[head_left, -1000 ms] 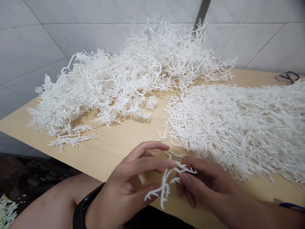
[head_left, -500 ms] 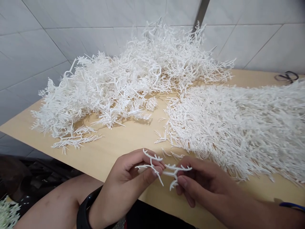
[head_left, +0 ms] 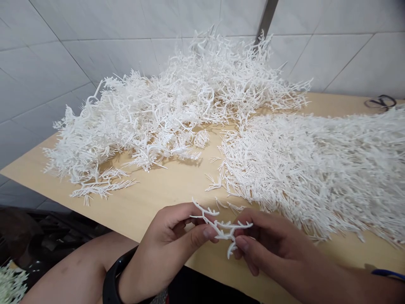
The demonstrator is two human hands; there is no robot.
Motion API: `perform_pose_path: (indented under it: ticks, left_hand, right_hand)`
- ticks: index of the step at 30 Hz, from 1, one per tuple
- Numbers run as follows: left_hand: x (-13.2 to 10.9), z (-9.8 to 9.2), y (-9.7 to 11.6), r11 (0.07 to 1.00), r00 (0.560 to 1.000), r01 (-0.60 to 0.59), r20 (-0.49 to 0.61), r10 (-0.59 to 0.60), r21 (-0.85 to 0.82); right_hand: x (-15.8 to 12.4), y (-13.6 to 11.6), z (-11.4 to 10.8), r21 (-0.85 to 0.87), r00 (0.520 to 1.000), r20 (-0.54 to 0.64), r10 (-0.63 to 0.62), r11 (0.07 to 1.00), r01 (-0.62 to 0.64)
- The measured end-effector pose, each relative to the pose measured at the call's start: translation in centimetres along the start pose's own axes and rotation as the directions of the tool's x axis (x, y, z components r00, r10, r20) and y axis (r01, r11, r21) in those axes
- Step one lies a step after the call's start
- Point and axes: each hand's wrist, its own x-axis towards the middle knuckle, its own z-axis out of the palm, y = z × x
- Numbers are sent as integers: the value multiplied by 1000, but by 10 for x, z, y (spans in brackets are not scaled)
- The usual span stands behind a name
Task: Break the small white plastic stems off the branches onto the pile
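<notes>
My left hand [head_left: 177, 240] pinches a small white branched piece [head_left: 206, 211] between thumb and fingers, low in the middle of the view. Just to the right, my right hand [head_left: 268, 240] pinches another white branched piece [head_left: 232, 228]. The two pieces overlap between my fingertips; whether they are joined cannot be made out. Beyond my hands, a tall heap of tangled white branched pieces [head_left: 152, 105] lies at the back left. A flatter pile of fine white sprigs [head_left: 310, 164] spreads over the right side.
Both piles lie on a light wooden table [head_left: 171, 185] against a tiled wall [head_left: 110, 17]. A dark looped cord [head_left: 381, 101] is at the back right. Pale green pieces [head_left: 12, 283] show at the lower left, below the table.
The left piece has turned and shifted slightly right, and now overlaps the right piece. My right hand has hardly moved.
</notes>
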Motion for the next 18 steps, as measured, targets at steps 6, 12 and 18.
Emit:
perform_pose_path:
  ticks: [6,12,18]
  left_hand:
    - [1,1,4,998,999,-53,-2,53,30]
    - [1,0,2,989,996,-89,4,90,119]
    - [0,-1,2,992,997,-81,23,79,99]
  right_hand:
    - [2,-11,3,66,1000,-18,15,998,-14]
    - [2,-9,3,92,999,-41,15,996,-11]
    - [1,-10,3,107,999,-28,21,994,-18]
